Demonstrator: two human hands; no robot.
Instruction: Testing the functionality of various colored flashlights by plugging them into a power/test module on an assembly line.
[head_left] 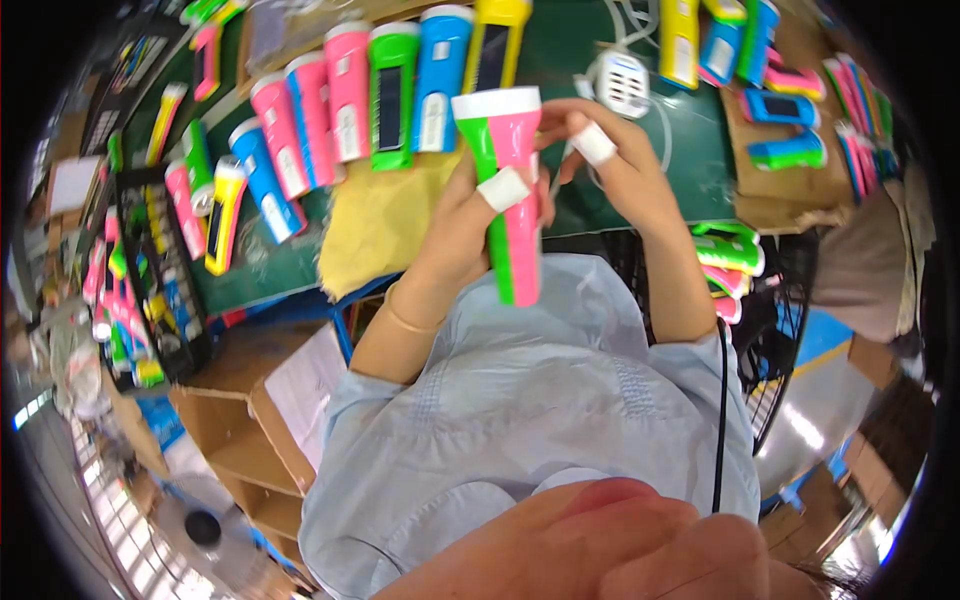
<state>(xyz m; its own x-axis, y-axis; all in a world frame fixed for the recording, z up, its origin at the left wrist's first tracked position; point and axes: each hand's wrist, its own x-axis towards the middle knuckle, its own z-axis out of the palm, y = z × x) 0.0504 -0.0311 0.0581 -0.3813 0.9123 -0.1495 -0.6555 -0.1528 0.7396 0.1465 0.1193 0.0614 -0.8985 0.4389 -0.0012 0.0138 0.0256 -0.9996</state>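
Table: a dark green table (600, 190) fills the upper half of the view, crowded with coloured plastic torches.
Shirt: the person's light blue shirt (530, 420) takes up the lower middle and hides whatever lies under the near table edge.
Boxes: open cardboard boxes (250, 440) stand at lower left beside the table.
Crate: a black crate (165, 290) at the left holds a jumble of small torches.
Cloth: a yellow cloth (385, 215) lies on the table just left of the hands.
Row of torches: pink, green, blue and yellow torches (390, 95) lie side by side behind the cloth; more sit at upper right on cardboard.
Held torch: a green and pink torch (510, 190) with a white head is upright above the table edge, between both hands, blocking part of the table behind.
Left hand: the left hand (470, 225) is wrapped round the torch body, a taped finger pressed on it.
Right hand: the right hand (610, 165) grips the torch near its head, one finger taped.
Charger: a small white charger (622, 82) lies just behind the right hand.
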